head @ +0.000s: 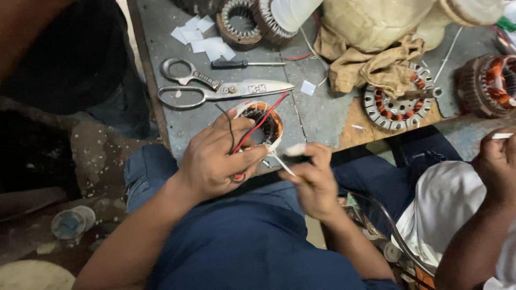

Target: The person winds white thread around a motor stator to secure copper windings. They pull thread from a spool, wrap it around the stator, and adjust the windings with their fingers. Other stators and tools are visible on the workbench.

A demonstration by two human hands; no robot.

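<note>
The left hand (pixel 217 158) is wrapped around a small motor stator (pixel 263 126), fingers curled over its near rim and holding it against the front edge of the grey worktop (pixel 314 115), with the ring's open bore tilted up toward the camera. The right hand (pixel 312 174) sits just beside it on the right, lower and a little nearer the body, pinching a dark, slim tool (pixel 293 159) whose long axis runs roughly level and points left at the stator's lower right edge; what kind of tool it is cannot be made out. A white strip of insulation paper (pixel 280 161) sticks out between the two, running down and to the right from the winding. The stator is a ring of coppery orange wire coils edged with white paper, and a red lead (pixel 262 121) and a black lead (pixel 230 126) cross over the left hand's fingers. Behind it on the worktop lie large steel scissors (pixel 223 88) with their blades pointing right, a thin screwdriver (pixel 244 64), cut white paper slips (pixel 207 40), a crumpled tan cloth (pixel 376 67) and another flat stator (pixel 398 104) with bare steel teeth. At the right edge another person's hand (pixel 497 161) holds a small white piece.
</note>
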